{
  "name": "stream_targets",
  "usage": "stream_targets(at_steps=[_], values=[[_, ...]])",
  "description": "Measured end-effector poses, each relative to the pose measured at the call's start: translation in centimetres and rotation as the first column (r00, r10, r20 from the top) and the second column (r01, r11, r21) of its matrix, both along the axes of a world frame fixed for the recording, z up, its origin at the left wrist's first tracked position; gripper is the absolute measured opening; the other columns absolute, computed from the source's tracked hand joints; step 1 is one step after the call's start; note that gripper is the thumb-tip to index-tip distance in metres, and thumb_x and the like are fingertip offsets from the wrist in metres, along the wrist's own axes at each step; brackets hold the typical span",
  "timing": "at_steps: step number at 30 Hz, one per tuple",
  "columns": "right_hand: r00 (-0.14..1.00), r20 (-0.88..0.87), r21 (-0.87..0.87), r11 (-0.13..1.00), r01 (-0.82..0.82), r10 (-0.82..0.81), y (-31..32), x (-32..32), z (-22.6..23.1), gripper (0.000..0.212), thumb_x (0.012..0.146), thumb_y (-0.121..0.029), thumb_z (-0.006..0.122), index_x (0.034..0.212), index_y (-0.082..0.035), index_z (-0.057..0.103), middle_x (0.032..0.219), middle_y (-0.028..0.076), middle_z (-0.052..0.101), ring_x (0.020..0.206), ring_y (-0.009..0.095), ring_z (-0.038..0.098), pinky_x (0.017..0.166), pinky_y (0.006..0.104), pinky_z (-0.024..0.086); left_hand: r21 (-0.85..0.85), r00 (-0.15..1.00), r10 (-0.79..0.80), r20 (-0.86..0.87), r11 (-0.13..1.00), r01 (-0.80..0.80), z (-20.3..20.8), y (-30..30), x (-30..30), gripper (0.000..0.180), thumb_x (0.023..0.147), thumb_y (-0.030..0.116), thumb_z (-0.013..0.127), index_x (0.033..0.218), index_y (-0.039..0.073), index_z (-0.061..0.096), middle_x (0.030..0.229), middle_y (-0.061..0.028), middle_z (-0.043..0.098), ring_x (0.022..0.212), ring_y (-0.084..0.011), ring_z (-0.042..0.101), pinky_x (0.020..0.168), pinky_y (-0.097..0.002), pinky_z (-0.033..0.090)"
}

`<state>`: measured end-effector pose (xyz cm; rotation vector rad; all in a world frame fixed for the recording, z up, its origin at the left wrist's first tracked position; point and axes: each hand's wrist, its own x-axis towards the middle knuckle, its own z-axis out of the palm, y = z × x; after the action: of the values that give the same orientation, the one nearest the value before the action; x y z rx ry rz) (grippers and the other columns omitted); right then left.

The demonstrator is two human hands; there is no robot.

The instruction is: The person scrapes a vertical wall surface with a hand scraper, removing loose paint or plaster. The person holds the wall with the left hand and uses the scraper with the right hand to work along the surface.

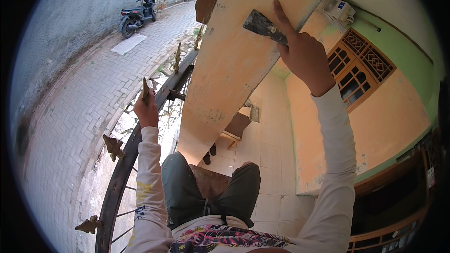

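Observation:
My right hand [307, 58] holds a putty knife [261, 25] with a wide, stained blade against a peach-painted pillar [225, 65]. Its index finger stretches out along the paint, above the blade, while the thumb side grips the handle. The pillar's paint is scuffed, with grey patches and chipped edges. Lower and to the left, my left hand [147, 110] is closed around a gold spear-shaped finial [145, 89] on top of a dark metal fence [123, 171]. The handle of the knife is mostly hidden in my right hand.
Beyond the fence runs a paved alley [70, 126] with a parked scooter [137, 15]. More pointed finials [112, 146] stick up along the rail. On the right are a wooden window [358, 68] and an air-conditioner unit [338, 11]. Tiled floor [267, 173] and a small wooden table [236, 126] lie below.

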<state>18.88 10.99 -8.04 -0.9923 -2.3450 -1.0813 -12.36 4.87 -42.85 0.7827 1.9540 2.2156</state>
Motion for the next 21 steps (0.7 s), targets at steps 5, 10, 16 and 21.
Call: stream_targets(at_steps=[5,10,16,21], values=[[1.000,0.005,0.010,1.000,-0.028,0.028,0.1,0.2,-0.2,0.096,0.087,-0.016,0.069,0.161,-0.031,0.009,0.056,0.009,0.055,0.048,0.024,0.057,0.045,0.0375,0.046,0.034,1.000,0.014,-0.014,0.999,-0.013,0.3,-0.1,0.2,0.028,0.096,0.024,0.067,0.101,-0.003,0.073,0.076,-0.0085,0.070,0.067,-0.0119,0.061,0.065,-0.0313,0.048],[1.000,-0.015,-0.003,1.000,-0.021,0.021,0.1,0.1,-0.3,0.096,0.088,-0.015,0.068,0.161,-0.030,0.009,0.056,0.009,0.055,0.047,0.023,0.056,0.046,0.0377,0.046,0.019,0.999,0.017,-0.033,1.000,-0.017,0.3,-0.1,0.2,0.029,0.096,0.025,0.067,0.100,-0.003,0.072,0.074,-0.0095,0.070,0.066,-0.0124,0.061,0.063,-0.0322,0.048],[0.998,-0.068,-0.119,0.993,-0.012,0.004,-0.3,-0.5,-2.3,0.096,0.089,-0.013,0.067,0.161,-0.026,0.006,0.055,0.009,0.055,0.047,0.024,0.056,0.046,0.0376,0.045,0.000,0.996,0.059,-0.067,0.998,-0.059,0.5,-0.6,-0.1,0.030,0.095,0.026,0.067,0.102,-0.003,0.072,0.072,-0.0097,0.069,0.064,-0.0129,0.059,0.061,-0.0329,0.047],[0.997,-0.079,-0.219,0.976,-0.010,-0.007,-1.2,1.3,-8.1,0.096,0.089,-0.012,0.066,0.162,-0.020,0.003,0.055,0.008,0.053,0.046,0.023,0.055,0.044,0.0341,0.040,-0.039,1.000,0.006,-0.004,0.999,-0.006,0.6,0.1,0.7,0.032,0.095,0.028,0.067,0.102,-0.002,0.071,0.070,-0.0102,0.065,0.064,-0.0140,0.056,0.063,-0.0326,0.046]])
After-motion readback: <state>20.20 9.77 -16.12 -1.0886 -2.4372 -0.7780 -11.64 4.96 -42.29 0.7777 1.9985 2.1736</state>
